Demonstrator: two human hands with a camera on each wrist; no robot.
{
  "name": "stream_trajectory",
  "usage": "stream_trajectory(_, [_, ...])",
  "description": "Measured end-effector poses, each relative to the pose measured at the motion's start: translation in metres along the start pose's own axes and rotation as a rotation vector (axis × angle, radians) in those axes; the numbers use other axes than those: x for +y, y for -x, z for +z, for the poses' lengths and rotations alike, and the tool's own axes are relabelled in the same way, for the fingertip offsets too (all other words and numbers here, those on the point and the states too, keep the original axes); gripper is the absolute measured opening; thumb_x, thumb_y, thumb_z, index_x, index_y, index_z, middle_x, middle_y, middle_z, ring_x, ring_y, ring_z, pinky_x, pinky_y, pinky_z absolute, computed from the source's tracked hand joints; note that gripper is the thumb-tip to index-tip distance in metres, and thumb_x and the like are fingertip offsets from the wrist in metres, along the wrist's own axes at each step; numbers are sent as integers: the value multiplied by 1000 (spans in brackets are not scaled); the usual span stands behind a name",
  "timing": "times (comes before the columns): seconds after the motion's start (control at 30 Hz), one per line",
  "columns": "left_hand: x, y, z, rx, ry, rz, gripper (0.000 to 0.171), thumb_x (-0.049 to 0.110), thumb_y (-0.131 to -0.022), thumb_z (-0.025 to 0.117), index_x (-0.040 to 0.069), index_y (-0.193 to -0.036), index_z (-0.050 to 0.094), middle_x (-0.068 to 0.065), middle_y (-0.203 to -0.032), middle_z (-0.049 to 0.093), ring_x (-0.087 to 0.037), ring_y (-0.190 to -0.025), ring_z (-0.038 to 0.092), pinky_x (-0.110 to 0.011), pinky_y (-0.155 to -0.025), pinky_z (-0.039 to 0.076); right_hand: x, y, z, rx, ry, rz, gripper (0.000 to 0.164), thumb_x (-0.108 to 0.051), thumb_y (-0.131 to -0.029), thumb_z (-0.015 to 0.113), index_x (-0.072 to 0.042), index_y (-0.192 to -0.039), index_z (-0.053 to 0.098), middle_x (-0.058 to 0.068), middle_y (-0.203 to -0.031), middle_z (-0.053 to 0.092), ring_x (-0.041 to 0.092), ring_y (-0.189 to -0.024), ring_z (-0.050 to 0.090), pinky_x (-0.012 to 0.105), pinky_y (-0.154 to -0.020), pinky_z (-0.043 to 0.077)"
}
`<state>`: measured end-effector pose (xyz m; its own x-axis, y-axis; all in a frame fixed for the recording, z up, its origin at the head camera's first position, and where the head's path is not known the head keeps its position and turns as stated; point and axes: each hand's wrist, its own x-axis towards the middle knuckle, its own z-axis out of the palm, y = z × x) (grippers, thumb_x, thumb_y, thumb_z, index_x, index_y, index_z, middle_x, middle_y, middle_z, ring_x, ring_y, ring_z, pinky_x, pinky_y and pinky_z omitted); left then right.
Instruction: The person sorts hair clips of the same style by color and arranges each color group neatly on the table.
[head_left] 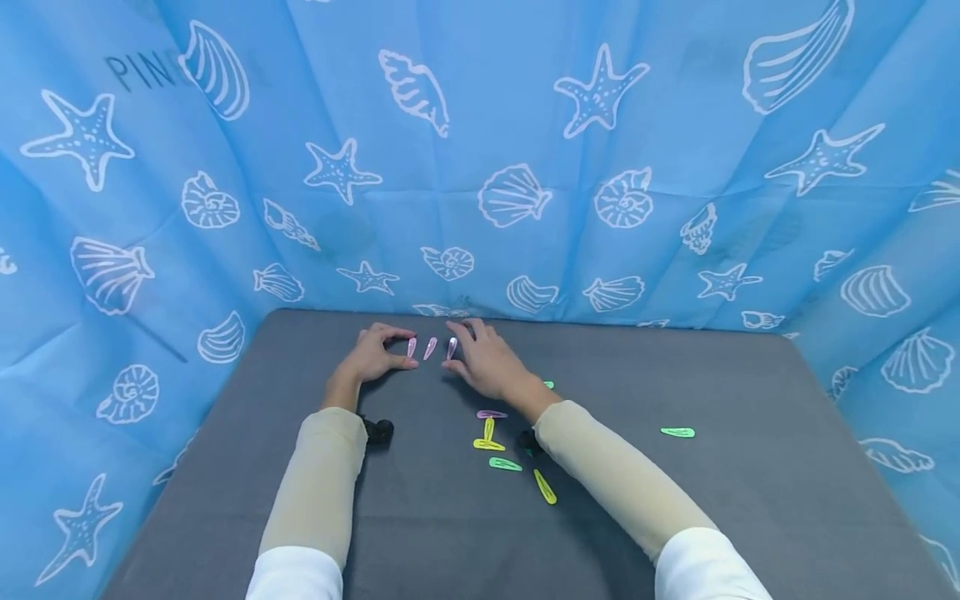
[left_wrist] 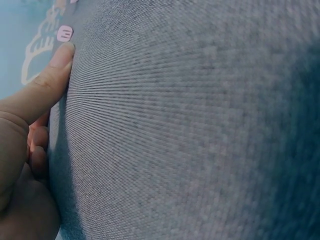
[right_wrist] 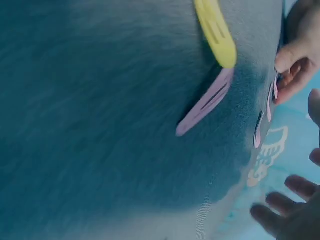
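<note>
Three pink snap hair clips stand in a row near the far edge of the table. My left hand [head_left: 371, 354] has its thumb and index finger at the two ends of the leftmost pink hair clip [head_left: 412, 347], pinching it. The middle pink hair clip [head_left: 430, 348] lies between the two hands. My right hand [head_left: 487, 360] is spread around the right pink hair clip [head_left: 452, 348], thumb and fingers apart. In the right wrist view its fingers [right_wrist: 282, 212] are separated and hold nothing. The left thumb [left_wrist: 57, 62] shows beside a pink clip end [left_wrist: 65, 33] in the left wrist view.
Nearer on the grey table [head_left: 435, 542] lie a purple clip [head_left: 491, 414], yellow clips [head_left: 489, 444] [head_left: 545, 487] and a green clip [head_left: 506, 463]. Another green clip [head_left: 678, 432] lies far right. A blue curtain [head_left: 465, 217] with shell prints hangs behind the table.
</note>
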<state>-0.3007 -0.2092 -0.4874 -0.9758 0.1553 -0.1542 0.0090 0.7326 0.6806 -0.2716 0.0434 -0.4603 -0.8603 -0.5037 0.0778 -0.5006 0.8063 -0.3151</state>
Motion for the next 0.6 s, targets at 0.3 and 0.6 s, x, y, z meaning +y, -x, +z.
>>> stream_trajectory(0.3, [-3,1,-1,-12,-1,-15,62,38,-85,83,24,-142,62,-13,-156,39,-37,-142,30,-66,-117,26,-1,27,-3,-11,286,-87,77,-57,-102,52,-20,-163,23,19,-169,21,45,-156,21,64,-122,24])
stream_trajectory(0.6, [-3,-1,0,-20,-19,-10,63,39,-86,83,25,-143,60,-13,-158,38,-38,-143,29,-67,-116,27,1,53,0,8,292,-146,79,-58,-99,57,-20,-162,27,18,-167,25,42,-154,27,64,-120,27])
